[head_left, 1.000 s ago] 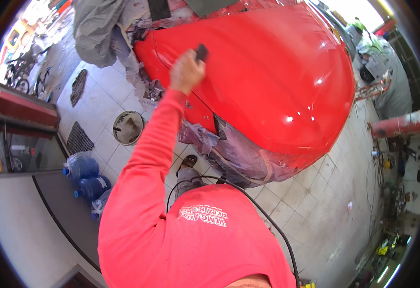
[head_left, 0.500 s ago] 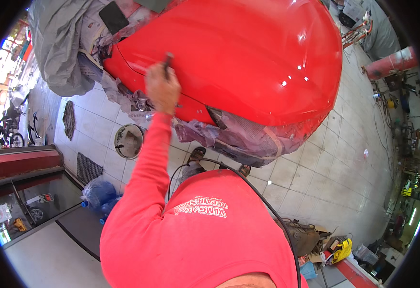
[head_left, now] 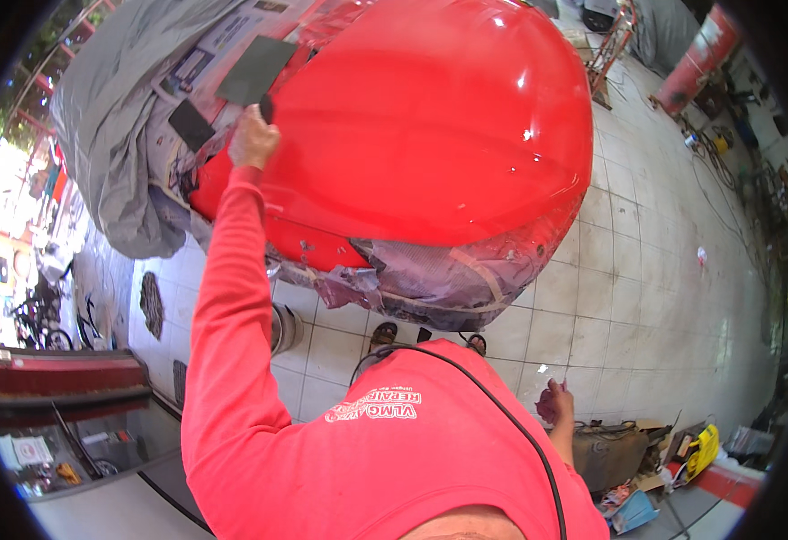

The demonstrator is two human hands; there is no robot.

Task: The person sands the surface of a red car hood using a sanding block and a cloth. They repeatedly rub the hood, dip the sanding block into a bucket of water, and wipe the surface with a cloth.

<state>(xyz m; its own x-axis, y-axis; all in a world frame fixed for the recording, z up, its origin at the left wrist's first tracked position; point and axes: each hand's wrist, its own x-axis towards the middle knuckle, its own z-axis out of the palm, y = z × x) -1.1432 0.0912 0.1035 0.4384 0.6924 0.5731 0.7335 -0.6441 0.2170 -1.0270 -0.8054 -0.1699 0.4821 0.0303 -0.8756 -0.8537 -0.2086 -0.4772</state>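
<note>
My left hand [head_left: 253,140] is closed on a small black block [head_left: 266,108] at the upper left part of the glossy red car hood [head_left: 425,117]. Just beyond it lie a grey-green sheet [head_left: 252,72] and a smaller dark pad [head_left: 190,125] on paper-covered masking. At the lower right, my right hand [head_left: 558,407] hangs beside my body, closed on a crumpled maroon cloth [head_left: 547,405]. Torn purplish masking [head_left: 434,279] wraps the car's front edge.
A grey cover [head_left: 106,153] drapes over the car's left. A bucket [head_left: 284,328] stands on the tiled floor [head_left: 628,288]. A red post [head_left: 691,63] is at upper right, tools and scraps [head_left: 610,450] lie at lower right, and bicycles [head_left: 43,319] stand far left.
My left hand has moved up and leftward across the hood with the black block. My view has shifted, and my right hand with the maroon cloth has come into view at lower right.
</note>
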